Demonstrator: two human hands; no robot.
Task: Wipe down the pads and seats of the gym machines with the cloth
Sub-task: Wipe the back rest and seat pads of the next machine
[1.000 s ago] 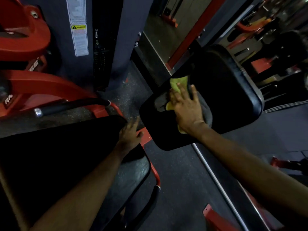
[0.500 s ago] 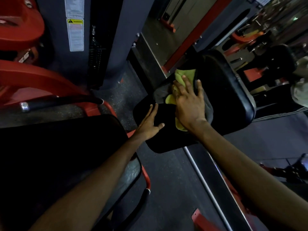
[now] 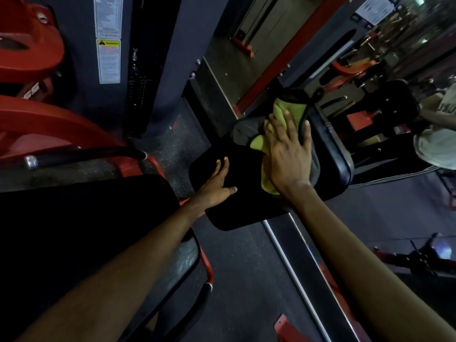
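My right hand point(image 3: 287, 154) presses the cloth point(image 3: 287, 112) flat, fingers straight.
The yellow-green and grey cloth lies on the far part of the black seat pad point(image 3: 330, 154); my left hand point(image 3: 217, 186) rests open-fingered on the pad's near edge.

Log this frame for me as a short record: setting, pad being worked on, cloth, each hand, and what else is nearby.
setting: gym, machines with a red frame
pad: black, cloth on its far part
cloth: green and grey, bunched under the right hand
right hand: flat, fingers straight, presses the cloth onto the pad
left hand: fingers straight, rests on the pad's near left part
nearby: black seat at lower left; black handle; warning label on a grey column
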